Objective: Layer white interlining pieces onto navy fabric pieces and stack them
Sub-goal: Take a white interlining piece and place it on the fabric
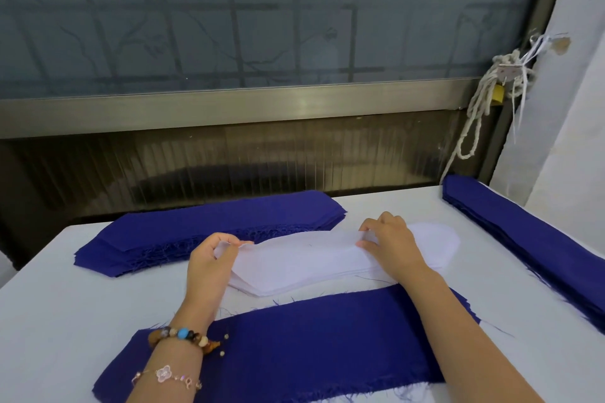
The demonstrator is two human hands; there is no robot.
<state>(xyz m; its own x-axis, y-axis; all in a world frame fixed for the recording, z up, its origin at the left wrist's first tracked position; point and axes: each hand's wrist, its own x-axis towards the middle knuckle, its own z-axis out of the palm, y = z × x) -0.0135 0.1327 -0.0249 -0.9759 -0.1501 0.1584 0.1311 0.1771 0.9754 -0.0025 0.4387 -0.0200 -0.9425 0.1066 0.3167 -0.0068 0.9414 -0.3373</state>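
A stack of white interlining pieces [314,263] lies across the middle of the table. My left hand [209,258] pinches the top sheet at its left end. My right hand [391,242] pinches the same sheet nearer its right end, and the sheet's edge is lifted slightly off the stack. A single navy fabric piece [311,343] lies flat in front of the stack, under both forearms. A pile of navy pieces [209,229] sits behind the white stack. Another navy pile [537,242] runs along the right side.
The white-covered table [65,314] ends at a dark window frame [229,108] behind. A white rope with a padlock [491,98] hangs at the right rear corner. A pale curtain [573,108] hangs at the far right.
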